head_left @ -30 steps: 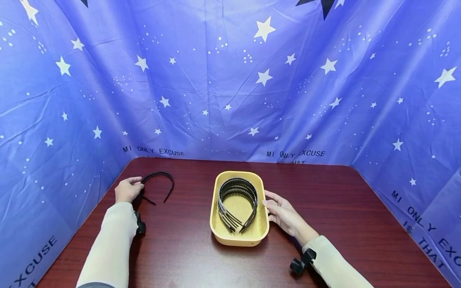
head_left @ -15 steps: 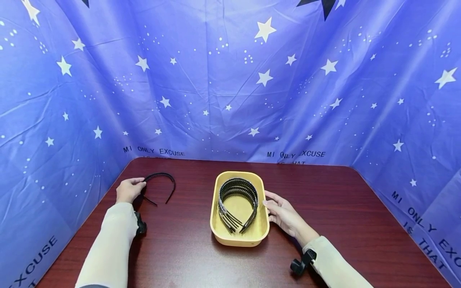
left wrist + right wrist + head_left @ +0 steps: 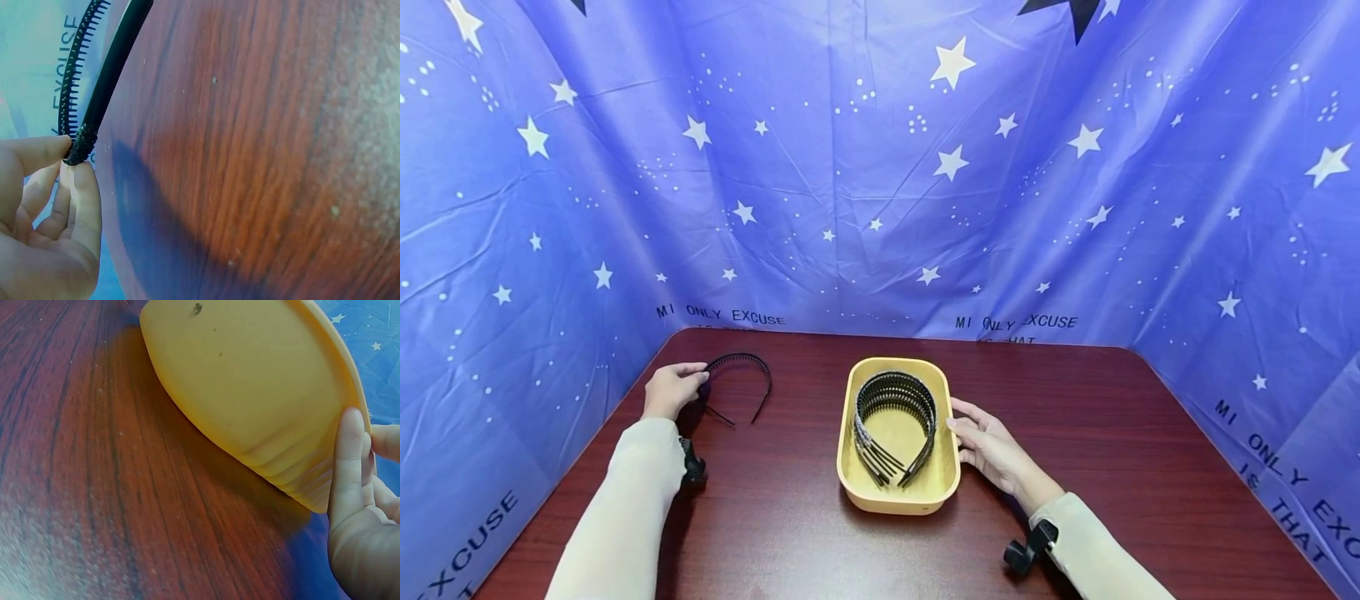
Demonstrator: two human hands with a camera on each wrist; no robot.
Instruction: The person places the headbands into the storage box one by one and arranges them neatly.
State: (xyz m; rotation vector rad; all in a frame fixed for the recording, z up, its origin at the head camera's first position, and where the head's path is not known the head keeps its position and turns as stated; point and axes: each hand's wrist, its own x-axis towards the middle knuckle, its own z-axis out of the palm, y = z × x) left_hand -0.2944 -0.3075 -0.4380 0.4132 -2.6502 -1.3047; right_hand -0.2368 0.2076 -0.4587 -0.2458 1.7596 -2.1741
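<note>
Between thumb and fingers, my left hand pinches one side of a black toothed headband at the table's left. The left wrist view shows this headband with its comb-like teeth and a textured patch at the fingertips. Near the middle of the table stands a yellow plastic bin. Several dark headbands lie nested in it, some with a speckled grey surface. My right hand holds the bin's right side by the rim; in the right wrist view, fingers lie along its outer wall.
The dark red wooden table spreads around the bin on all sides. Blue cloth with white stars encloses its back, left and right edges. A black wrist camera sits on the right forearm, another on the left.
My left hand has shifted slightly right and away from me, carrying the headband along with it. The right hand and the bin have stayed where they were.
</note>
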